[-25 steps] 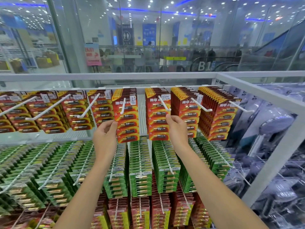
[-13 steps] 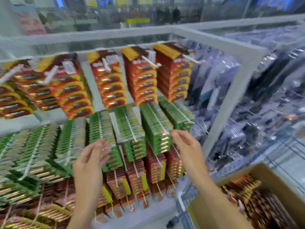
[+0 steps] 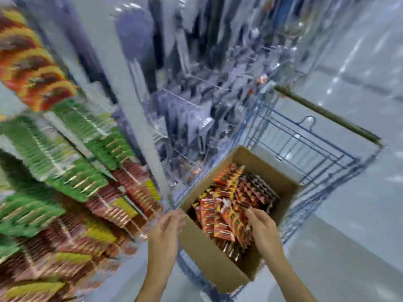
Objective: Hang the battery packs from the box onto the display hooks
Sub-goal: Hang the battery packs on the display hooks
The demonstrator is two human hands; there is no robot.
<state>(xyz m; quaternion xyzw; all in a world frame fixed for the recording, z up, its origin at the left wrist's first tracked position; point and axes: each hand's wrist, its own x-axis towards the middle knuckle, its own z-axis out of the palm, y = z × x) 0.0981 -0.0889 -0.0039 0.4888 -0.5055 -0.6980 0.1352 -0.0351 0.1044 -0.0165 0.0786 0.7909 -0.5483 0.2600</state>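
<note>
An open cardboard box [image 3: 209, 253] sits in a blue wire cart and holds several red and orange battery packs [image 3: 226, 205]. My right hand [image 3: 261, 225] reaches over the box's near side, fingers relaxed above the packs, holding nothing. My left hand [image 3: 165, 232] hovers beside the box's left corner, fingers loosely bent and empty. The display rack with hanging packs [image 3: 39, 79] fills the left of the blurred view.
The blue wire cart [image 3: 305, 144] stands on the pale floor to the right of the rack. A white upright post [image 3: 135, 118] of the rack rises between the battery display and a section of clear-packaged goods [image 3: 196, 88]. Green packs [image 3: 54, 149] hang lower left.
My view swung down and right from the hooks to the box. Both hands dropped from the rack; the right one now hovers over the packs in the box.
</note>
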